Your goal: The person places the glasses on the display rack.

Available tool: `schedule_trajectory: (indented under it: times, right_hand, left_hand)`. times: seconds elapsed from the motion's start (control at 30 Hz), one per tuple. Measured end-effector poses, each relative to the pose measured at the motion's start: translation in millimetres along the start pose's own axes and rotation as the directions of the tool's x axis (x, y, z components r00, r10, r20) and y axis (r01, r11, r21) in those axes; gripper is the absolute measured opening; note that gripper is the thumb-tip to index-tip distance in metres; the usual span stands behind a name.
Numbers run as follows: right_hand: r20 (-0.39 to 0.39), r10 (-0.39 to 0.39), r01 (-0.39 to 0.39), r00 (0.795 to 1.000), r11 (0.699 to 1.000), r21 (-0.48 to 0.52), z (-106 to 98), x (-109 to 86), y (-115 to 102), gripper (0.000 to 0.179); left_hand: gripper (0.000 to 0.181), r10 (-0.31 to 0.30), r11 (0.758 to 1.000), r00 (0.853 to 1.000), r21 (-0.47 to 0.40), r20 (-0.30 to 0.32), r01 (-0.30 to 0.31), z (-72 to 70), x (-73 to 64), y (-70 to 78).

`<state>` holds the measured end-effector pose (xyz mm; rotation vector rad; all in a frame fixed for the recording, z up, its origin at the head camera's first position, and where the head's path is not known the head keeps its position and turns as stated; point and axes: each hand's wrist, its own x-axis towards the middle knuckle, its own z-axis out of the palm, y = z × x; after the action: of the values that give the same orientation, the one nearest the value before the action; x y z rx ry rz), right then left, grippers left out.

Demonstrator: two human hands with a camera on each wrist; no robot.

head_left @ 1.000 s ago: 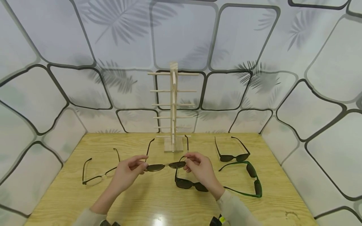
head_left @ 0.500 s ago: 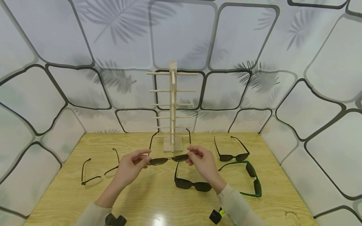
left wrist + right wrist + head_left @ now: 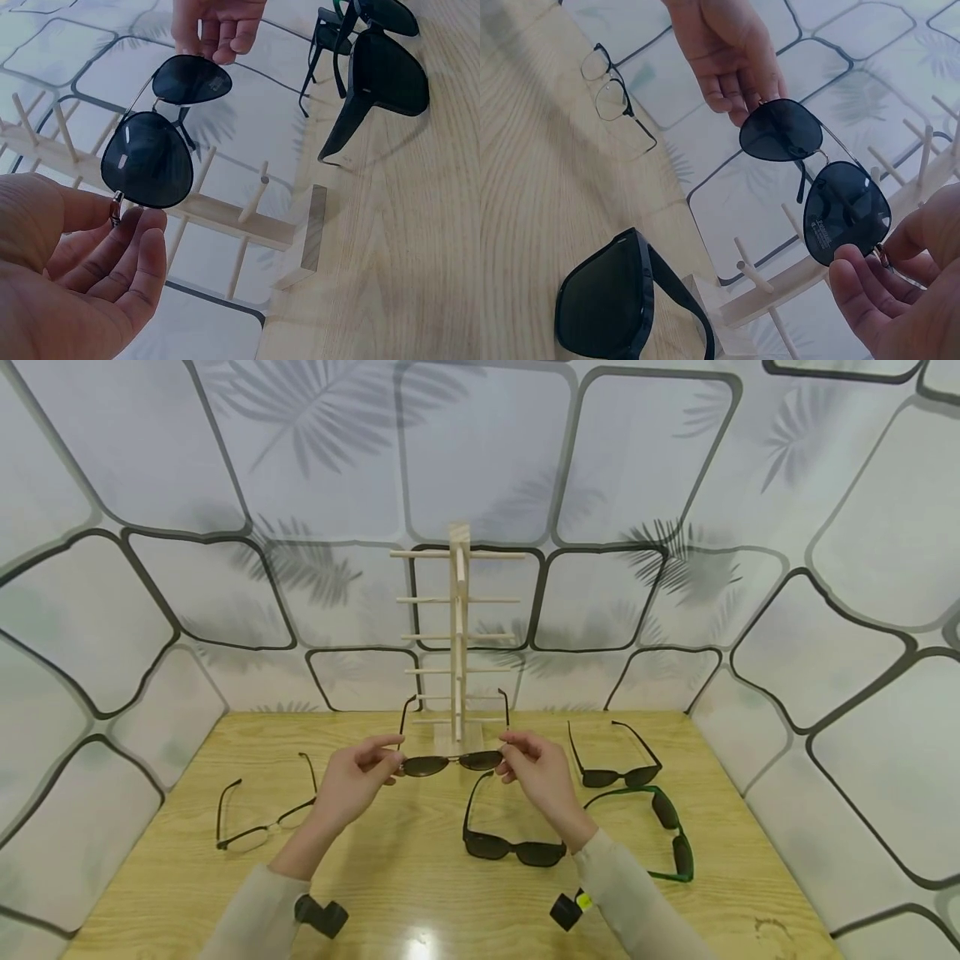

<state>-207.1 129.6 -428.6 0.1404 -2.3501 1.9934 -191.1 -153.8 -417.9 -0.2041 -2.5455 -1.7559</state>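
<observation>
A pair of dark-lensed aviator sunglasses (image 3: 425,766) is held up in front of the wooden rack (image 3: 459,635), its temples pointing away toward the lower pegs. My left hand (image 3: 358,783) pinches the frame at the left hinge between thumb and fingers. At the other hinge my right hand (image 3: 542,775) pinches it the same way. In the left wrist view both dark lenses (image 3: 148,160) face the camera, joined by a thin metal bridge. Small print shows on the near lens (image 3: 847,213) in the right wrist view. Below the right hand lie black sunglasses (image 3: 513,850) on the table.
Clear-lensed glasses (image 3: 266,835) with open temples lie at the left of the wooden table (image 3: 405,893). On the right are another black pair of sunglasses (image 3: 621,778) and a green-framed pair (image 3: 681,835). A patterned backdrop (image 3: 480,460) stands behind and at both sides.
Both hands have carried the aviator sunglasses forward and up, nearer the rack, so the temple tips now overlap its lower pegs. More of the black sunglasses beneath shows.
</observation>
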Motion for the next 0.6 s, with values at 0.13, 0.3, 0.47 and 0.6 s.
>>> schedule_trajectory:
  times: [0.13,0.3,0.47,0.6]
  right_hand:
    - [-0.02,0.016,-0.016,1.0,1.0,0.01,2.4,5.6,-1.0,0.023]
    - [-0.035,0.031,-0.03,0.999,0.999,0.021,4.0,12.1,0.8,0.022]
    - [-0.051,0.049,-0.048,0.997,0.999,0.016,4.7,18.5,3.5,0.022]
    - [-0.064,0.057,-0.057,0.996,0.998,0.013,4.7,22.7,5.2,0.023]
  left_hand:
    - [0.036,0.002,1.0,1.0,-0.002,-0.006,-0.002,0.4,6.8,0.9]
    - [0.036,-0.026,0.999,1.0,-0.023,-0.015,0.025,1.6,13.4,0.1]
    - [0.036,-0.026,0.999,0.999,-0.042,-0.024,0.025,2.9,18.6,-1.6]
    - [0.036,-0.039,0.997,0.999,-0.061,-0.028,0.037,4.6,23.2,-2.2]
